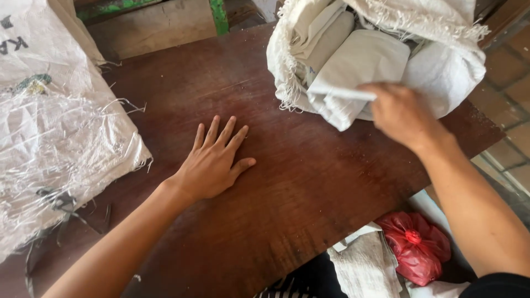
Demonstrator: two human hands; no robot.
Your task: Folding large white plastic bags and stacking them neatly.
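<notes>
Nearest the camera: the person's two bare forearms, coming in from the bottom edge, left one across the lower left, right one down the right side.

Dark brown wooden tabletop [309, 187] fills most of the view, grain visible, a few specks on it.

Big woven white plastic sack [49, 127] lies on the table's left end, edge frayed, loose strands spilling onto the wood. Dark print on it, partly cut off by the frame.

Second frayed white sack [447, 66] sits at the table's far right corner, mouth open, stuffed with folded white sacks. One folded white piece [353, 72] sticks out at the front.

Right hand [403, 113] is on that folded piece, fingers curled over its lower edge, gripping it. Hand slightly motion-blurred, so the exact finger placement is unclear.

Left hand [212, 163] lies flat on bare wood near the table's middle, palm down, fingers spread and relaxed, holding nothing. Well apart from both sacks.

Below the table edge, lower right: red plastic bag [417, 248], knotted at the top, touching a crumpled grey-white cloth [367, 265] on its left.

Behind the table: wooden planks, a green-painted post [219, 15]. Right edge: brick-tile floor [513, 60].
</notes>
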